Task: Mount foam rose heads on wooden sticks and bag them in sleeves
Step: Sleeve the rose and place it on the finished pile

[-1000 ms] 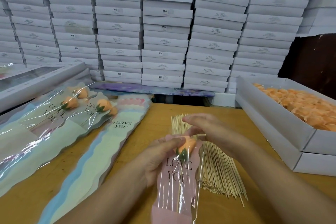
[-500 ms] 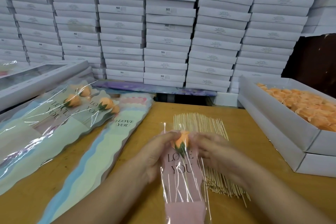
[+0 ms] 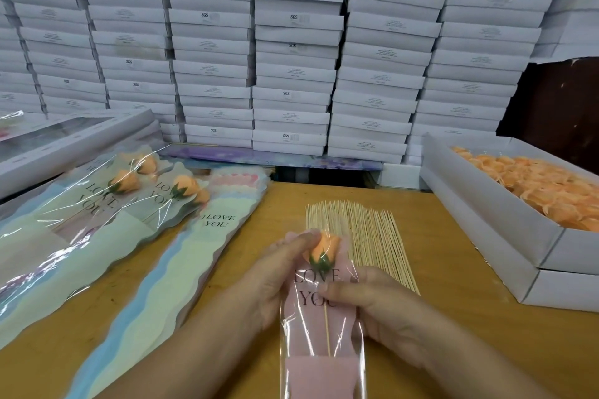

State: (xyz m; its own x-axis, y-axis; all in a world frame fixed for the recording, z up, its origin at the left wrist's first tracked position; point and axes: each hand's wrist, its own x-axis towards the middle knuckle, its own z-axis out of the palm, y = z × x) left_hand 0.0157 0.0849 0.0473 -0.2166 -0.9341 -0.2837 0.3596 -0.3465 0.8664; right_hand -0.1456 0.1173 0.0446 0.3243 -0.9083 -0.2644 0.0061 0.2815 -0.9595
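Note:
A pink "LOVE YOU" sleeve (image 3: 319, 363) is held upright over the table's near edge. Inside it sits an orange foam rose (image 3: 324, 249) on a thin wooden stick (image 3: 327, 327). My left hand (image 3: 275, 278) grips the sleeve's left side, fingertips at the rose head. My right hand (image 3: 372, 304) pinches the sleeve from the right at the printed words. Behind them lies a bundle of bare wooden sticks (image 3: 366, 236). Loose orange rose heads (image 3: 551, 185) fill a white box (image 3: 486, 214) on the right.
Several bagged roses (image 3: 129, 185) lie on a pile at the left, beside a fanned stack of empty sleeves (image 3: 181, 253). A windowed box (image 3: 64, 142) stands at the far left. Stacked white cartons (image 3: 291, 42) wall off the back of the wooden table (image 3: 437, 317).
My right hand came down from the rose head to the sleeve's printed middle. The sleeve with the rose shifted slightly right and nearer; the stick shows inside it.

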